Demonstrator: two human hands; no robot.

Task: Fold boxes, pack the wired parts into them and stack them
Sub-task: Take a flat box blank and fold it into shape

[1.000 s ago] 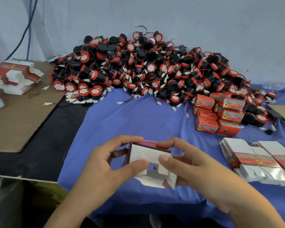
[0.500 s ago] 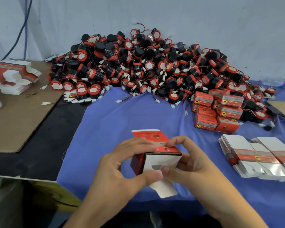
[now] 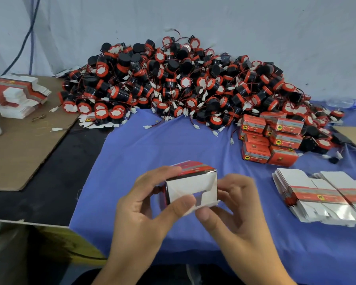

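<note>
Hanging above the blue cloth (image 3: 152, 145) of the worktop (image 3: 56, 177), near its front edge, the box (image 3: 191, 186) is held half folded between both hands: the left grip (image 3: 144, 212) is curled round its left side with the thumb pressed on the white end, and the right grip (image 3: 240, 219) is pinched on the right side and the lower flap (image 3: 207, 204). The flap is not yet tucked. If it is pushed in askew it may be creased or left sprung open, and a part could later be lost through the bottom. The thin card could also be crushed by too hard a squeeze. The pile of wired parts (image 3: 183, 85) and the packed boxes (image 3: 269, 138) are well apart from it, farther back.
</note>
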